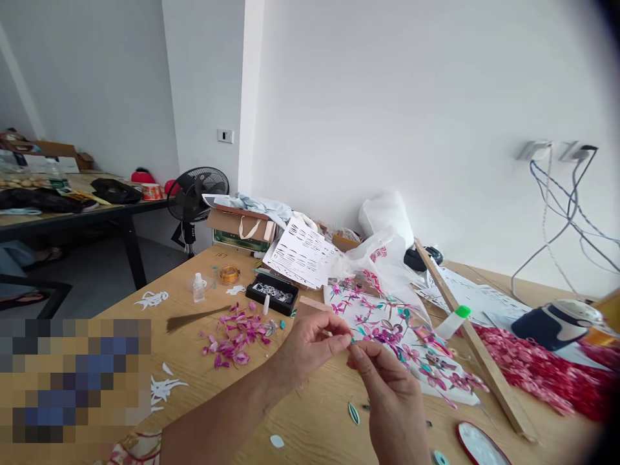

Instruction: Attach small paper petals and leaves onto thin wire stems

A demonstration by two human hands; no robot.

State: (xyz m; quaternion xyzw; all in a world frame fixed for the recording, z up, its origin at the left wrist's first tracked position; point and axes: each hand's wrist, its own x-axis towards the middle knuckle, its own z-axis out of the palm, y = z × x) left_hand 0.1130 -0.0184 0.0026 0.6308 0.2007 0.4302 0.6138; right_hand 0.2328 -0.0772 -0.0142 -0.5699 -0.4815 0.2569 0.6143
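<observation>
My left hand (314,342) and my right hand (390,394) meet above the table, thumbs and forefingers pinched together. A tiny bit of teal shows between the fingertips, too small to name. Behind my hands, pink and purple flowers with teal leaves (387,332) lie on a white sheet. A pile of loose magenta petals (237,339) is to the left of my left hand. Just left of my right hand, a green leaf shape with a pale edge (354,413) rests on the wood. Nearer the front edge lies a white leaf-shaped cutout (276,441).
A black tray (272,294) of small pieces stands behind the petals, near a small clear bottle (199,288). On the right are a wooden bar (477,349), a green-capped glue bottle (453,321), red-pink thread bundles (526,368), a blue-and-white jug (552,325) and a red-rimmed round dish (482,444).
</observation>
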